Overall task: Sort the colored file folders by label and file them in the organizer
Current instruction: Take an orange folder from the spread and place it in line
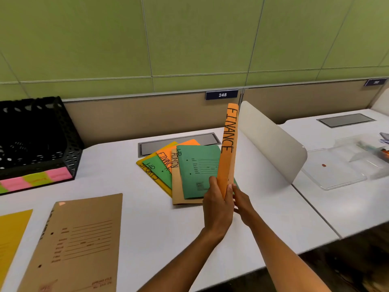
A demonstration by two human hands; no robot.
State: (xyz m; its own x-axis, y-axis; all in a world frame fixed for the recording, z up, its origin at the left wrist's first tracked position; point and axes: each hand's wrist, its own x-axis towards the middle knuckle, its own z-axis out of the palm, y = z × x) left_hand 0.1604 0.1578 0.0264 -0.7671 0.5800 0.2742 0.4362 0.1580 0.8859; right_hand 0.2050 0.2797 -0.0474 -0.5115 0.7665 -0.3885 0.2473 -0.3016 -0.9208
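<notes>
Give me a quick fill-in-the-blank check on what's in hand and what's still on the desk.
1. Both hands hold an orange folder labelled ____.
2. The top folder of the pile on the desk is ____ in colour.
3. The sign on the partition reads ____.
4. The black organizer stands at the ____ side of the desk.

Missing words: FINANCE; green; 248; left
</notes>
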